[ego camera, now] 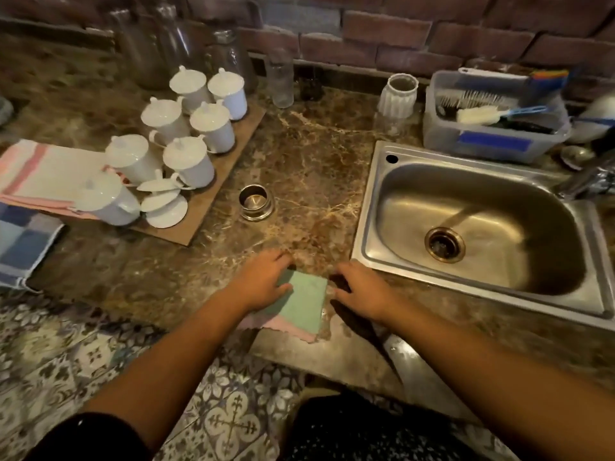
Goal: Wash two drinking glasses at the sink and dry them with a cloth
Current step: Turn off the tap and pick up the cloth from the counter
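Observation:
A folded green and pink cloth [307, 302] lies at the front edge of the counter. My left hand [263, 281] rests on its left part, palm down, thumb on the fabric. Loosely curled, my right hand [362, 291] sits on the counter just right of the cloth, fingertips at its edge, holding nothing. A clear drinking glass [281, 81] stands at the back by the brick wall, with a darker glass [311, 86] beside it. The steel sink [369, 207] is to the right, its basin without dishes.
Several white lidded cups [189, 159] stand on a board at the left, beside folded towels [43, 171]. A small steel cup [254, 201] stands mid-counter. A white ribbed vase [399, 94] and a plastic tub of brushes [492, 138] sit behind the sink. The faucet [585, 181] is at the right.

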Motion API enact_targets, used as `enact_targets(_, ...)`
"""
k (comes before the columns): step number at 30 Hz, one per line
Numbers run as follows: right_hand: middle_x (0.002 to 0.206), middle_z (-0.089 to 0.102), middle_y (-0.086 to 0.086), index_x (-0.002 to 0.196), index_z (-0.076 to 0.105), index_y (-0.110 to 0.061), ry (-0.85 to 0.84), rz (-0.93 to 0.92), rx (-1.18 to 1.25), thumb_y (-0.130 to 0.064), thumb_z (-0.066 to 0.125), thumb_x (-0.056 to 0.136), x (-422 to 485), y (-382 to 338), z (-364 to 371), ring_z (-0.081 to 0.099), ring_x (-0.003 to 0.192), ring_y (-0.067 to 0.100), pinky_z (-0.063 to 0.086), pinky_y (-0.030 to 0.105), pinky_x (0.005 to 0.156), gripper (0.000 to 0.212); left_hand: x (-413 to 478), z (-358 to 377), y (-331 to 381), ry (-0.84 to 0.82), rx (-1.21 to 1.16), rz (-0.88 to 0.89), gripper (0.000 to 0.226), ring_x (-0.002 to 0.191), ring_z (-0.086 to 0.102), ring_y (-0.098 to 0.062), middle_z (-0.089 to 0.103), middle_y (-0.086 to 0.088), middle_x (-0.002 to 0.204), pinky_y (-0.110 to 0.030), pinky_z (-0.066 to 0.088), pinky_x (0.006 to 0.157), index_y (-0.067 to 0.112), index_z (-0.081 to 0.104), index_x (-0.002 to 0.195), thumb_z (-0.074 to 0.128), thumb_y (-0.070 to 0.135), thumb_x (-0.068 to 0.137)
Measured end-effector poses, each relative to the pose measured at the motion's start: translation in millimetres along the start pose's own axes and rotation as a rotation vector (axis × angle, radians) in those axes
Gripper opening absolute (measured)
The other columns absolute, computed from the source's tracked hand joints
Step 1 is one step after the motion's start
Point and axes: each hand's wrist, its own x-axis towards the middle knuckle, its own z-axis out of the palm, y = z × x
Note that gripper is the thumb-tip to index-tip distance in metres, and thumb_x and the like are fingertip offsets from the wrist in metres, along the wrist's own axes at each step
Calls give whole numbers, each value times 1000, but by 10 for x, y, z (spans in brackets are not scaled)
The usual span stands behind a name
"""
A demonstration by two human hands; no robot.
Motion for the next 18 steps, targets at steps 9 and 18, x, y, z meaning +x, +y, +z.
enact_targets(9, 126, 58, 17, 124, 53, -11, 43, 65, -168, -38, 68, 89, 357, -269, 387, 53, 119, 35, 47, 42, 94, 48, 88, 99, -446, -17, 78, 70, 56, 123, 51, -36, 53, -17, 136, -44, 46, 99, 10, 54, 132, 70, 42, 89)
enact_targets(18, 84, 61, 10, 76, 52, -16, 29, 162, 35, -24, 72, 80, 308, -327, 316, 58, 79, 27, 36, 32, 59, 22, 150, -249, -463, -195, -297, -38, 35, 86, 58, -24, 61, -11, 92, -35, 41, 67, 2, 62, 98, 79, 29, 84)
